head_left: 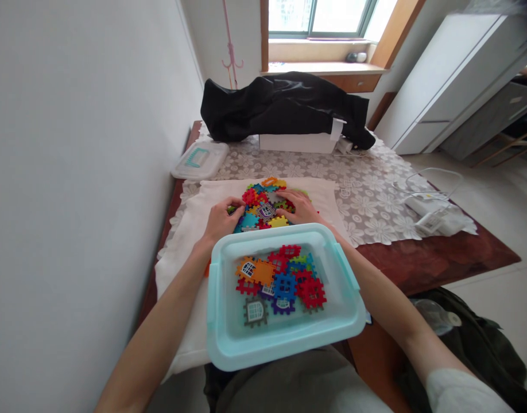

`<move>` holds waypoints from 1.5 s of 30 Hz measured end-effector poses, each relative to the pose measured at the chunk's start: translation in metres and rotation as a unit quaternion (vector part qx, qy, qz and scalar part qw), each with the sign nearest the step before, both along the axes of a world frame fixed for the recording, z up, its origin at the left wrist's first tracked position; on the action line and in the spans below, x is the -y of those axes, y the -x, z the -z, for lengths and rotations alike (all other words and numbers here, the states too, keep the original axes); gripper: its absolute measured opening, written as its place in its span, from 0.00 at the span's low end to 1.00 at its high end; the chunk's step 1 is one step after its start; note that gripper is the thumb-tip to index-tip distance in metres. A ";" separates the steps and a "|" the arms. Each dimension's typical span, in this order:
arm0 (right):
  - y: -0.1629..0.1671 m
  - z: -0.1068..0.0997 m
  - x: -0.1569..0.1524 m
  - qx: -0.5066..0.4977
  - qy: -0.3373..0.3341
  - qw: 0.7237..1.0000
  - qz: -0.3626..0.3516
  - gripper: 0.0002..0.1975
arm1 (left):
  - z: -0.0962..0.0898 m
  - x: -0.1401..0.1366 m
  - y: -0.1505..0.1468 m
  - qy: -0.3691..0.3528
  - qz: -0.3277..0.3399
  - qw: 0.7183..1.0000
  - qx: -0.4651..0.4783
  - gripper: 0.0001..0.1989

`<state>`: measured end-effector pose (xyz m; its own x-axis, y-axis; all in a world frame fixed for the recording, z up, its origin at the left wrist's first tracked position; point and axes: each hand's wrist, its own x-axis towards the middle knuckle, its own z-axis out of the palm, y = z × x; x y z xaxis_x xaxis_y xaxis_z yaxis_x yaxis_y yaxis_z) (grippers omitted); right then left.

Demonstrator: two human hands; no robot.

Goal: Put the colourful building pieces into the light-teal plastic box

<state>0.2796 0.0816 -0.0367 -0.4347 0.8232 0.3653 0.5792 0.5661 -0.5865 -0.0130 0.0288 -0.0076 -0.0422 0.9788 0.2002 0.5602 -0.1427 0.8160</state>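
A pile of colourful interlocking plastic building pieces lies on a white cloth, between my two hands. At its left edge is my left hand, its fingers curled in toward the thumb around a small greenish building piece partly hidden by them. My right hand reaches over the pile's right side, with fingers and thumb apart, touching the pieces. Closer to me, a light teal plastic tub sits between my forearms. Inside it are more pieces, among them an orange panel, a blue square and a grey window piece.
The white cloth covers part of a lace-covered table. A clear lid with a teal handle lies at the back left. A black cover drapes a white box. A wall stands close on the left.
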 end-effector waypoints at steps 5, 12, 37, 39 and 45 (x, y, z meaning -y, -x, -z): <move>0.001 0.002 0.000 -0.008 -0.004 1.000 0.012 0.25 | 0.001 0.000 0.000 0.000 0.000 1.000 0.000 0.16; 0.002 0.003 -0.001 -0.023 -0.014 0.999 0.023 0.19 | 0.002 -0.001 0.000 -0.001 0.003 1.000 0.005 0.16; 0.001 -0.031 0.010 -0.474 0.229 0.849 -0.051 0.30 | 0.002 -0.001 0.001 -0.005 0.006 1.000 0.007 0.16; -0.003 -0.042 0.015 -0.512 0.263 0.809 -0.120 0.29 | 0.003 -0.001 0.001 -0.009 0.006 1.000 0.008 0.16; -0.026 -0.064 0.028 -0.479 0.286 0.770 -0.311 0.25 | 0.006 -0.002 0.002 -0.012 0.002 1.000 0.008 0.14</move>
